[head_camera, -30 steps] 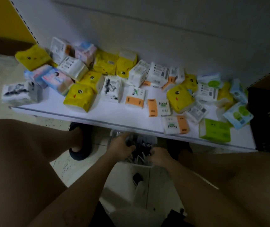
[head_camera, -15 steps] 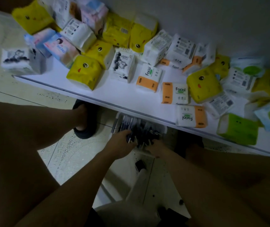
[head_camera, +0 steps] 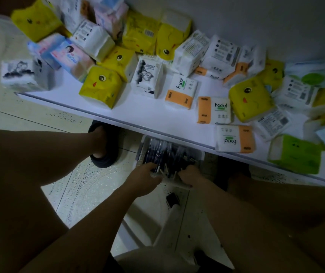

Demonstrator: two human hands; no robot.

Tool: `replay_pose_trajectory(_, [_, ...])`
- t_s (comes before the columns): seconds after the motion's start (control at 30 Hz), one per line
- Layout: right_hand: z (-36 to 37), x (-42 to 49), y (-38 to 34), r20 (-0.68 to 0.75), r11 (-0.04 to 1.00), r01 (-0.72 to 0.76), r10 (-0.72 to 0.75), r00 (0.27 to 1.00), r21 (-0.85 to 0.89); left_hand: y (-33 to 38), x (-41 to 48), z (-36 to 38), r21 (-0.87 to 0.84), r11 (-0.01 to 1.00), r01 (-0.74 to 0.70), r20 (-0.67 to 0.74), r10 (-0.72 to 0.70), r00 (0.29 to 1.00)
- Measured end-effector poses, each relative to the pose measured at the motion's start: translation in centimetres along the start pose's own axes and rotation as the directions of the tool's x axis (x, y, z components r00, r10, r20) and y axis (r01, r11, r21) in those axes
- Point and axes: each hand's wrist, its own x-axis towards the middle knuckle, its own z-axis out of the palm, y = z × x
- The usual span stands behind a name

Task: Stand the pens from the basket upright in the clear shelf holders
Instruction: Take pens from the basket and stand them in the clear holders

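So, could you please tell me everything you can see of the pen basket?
The basket is a pale, rectangular tub that looks like plastic. It sits on the tiled floor, its far end tucked under the front edge of the white shelf. Dark pens lie heaped inside, filling it. The left hand and right hand reach in at its near side, fingers among the pens; whether either has a grip on any is unclear.

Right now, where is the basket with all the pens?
In the head view, the basket sits on the floor at centre, partly under the front edge of the white shelf, with the left hand and right hand at its near end.
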Motion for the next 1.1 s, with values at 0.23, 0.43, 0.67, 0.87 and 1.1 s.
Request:
replay_pose_trajectory(0.23, [1.7,0.5,-0.1,-0.132,0.993,0.019,-0.003,0.991,0.118,-2.1,3.3,0.5,-0.032,0.997,0.077,-0.021,-0.077,0.997])
replay_pose_trajectory(0.43, [2.8,-2.6,1.3,-0.156,0.979,0.081,-0.052,0.986,0.188,-2.3,6.5,2.6,0.073,0.997,-0.004,0.077,-0.002,0.997])
replay_pose_trajectory(0.67, [1.8,-5.6,1.0,-0.275,0.954,0.155,-0.082,0.958,0.257,-3.3,9.2,3.6,0.268,0.957,-0.113,0.112,0.086,0.990])
replay_pose_trajectory(0.87, [1.6,-6.1,0.6,-0.312,0.938,0.146,-0.044,0.949,0.314,-3.5,10.0,4.4,0.384,0.922,-0.053,0.221,-0.036,0.975])
replay_pose_trajectory(1.1, [1.6,-5.9,-0.1,-0.316,0.932,0.197,-0.097,0.944,0.304,-3.9,10.4,5.2,0.182,0.983,-0.019,0.074,0.006,0.997])
